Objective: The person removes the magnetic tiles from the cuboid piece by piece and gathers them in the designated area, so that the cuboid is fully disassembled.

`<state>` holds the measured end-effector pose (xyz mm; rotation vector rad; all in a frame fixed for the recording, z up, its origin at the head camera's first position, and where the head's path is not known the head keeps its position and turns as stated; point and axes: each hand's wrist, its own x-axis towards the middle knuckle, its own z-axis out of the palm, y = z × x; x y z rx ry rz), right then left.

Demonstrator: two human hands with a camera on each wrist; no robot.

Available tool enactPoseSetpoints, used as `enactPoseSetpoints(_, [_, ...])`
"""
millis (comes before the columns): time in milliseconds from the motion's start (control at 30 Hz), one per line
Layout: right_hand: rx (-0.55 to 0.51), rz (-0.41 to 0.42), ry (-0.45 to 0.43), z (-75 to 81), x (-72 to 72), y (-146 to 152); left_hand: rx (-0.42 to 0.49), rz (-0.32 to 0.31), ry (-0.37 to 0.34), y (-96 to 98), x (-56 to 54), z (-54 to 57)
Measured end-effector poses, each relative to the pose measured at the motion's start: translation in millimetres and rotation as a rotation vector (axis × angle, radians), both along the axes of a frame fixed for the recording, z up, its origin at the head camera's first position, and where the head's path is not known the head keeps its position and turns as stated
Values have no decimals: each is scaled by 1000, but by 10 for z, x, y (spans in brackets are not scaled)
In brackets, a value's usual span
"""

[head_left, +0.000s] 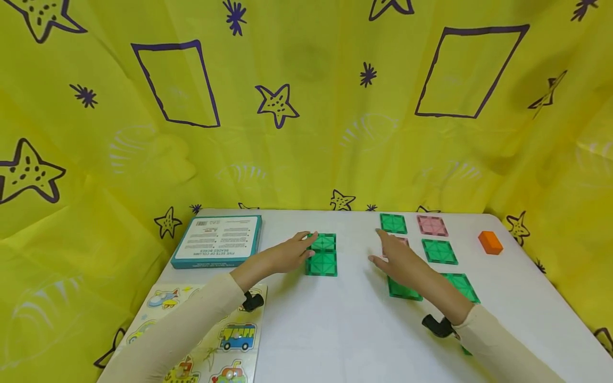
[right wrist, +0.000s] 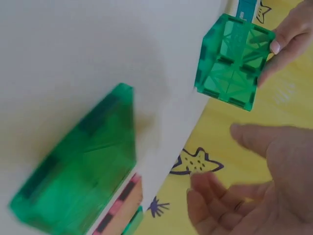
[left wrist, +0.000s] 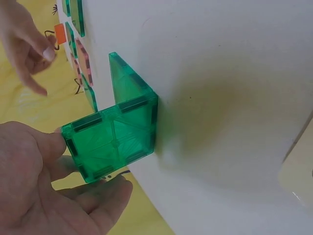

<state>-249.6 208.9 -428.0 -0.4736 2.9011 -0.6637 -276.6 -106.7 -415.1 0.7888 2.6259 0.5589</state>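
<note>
Two green see-through square magnetic tiles [head_left: 322, 264] meet along one edge at an angle, near the middle of the table. My left hand [head_left: 289, 254] holds one of them by its outer edge, thumb and fingers on the green tile [left wrist: 115, 139]; the second tile [left wrist: 126, 81] stretches away behind it. Over on the right, my right hand [head_left: 399, 260] hovers above the loose tiles, fingers apart and slightly bent, with nothing in them. Below it are a partly covered pink tile [head_left: 396, 243] and a green tile [head_left: 403, 290].
Farther right lie more green tiles [head_left: 439, 251], a pink tile [head_left: 432, 225] and an orange block [head_left: 490, 242]. At the left are a teal-edged box [head_left: 215, 239] and a picture puzzle board [head_left: 256, 346], partly under the left sleeve. A yellow patterned curtain [head_left: 306, 159] surrounds the white table.
</note>
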Motion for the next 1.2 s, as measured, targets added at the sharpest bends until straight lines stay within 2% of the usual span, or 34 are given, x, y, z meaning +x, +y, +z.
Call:
enactPoseSetpoints(200, [-75, 237, 130, -22, -306, -307, -8, 14, -5, -5, 10, 3])
enactPoseSetpoints(300, [-89, 305, 188, -46, -438, -487, -23, 14, 13, -2, 5, 11])
enactPoseSetpoints(467, [-45, 321, 220, -69, -568, -753, -52, 14, 53, 8, -8, 29])
enactPoseSetpoints(633, [11, 358, 286, -125, -643, -898, -51, 24, 60, 10, -15, 26])
enactPoseSetpoints(833, [1, 386, 305, -136, -636, -962, 13, 45, 38, 8, -8, 25])
enactPoseSetpoints(1200, [-72, 401, 311, -158, -630, -928, 19, 43, 28, 32, 32, 46])
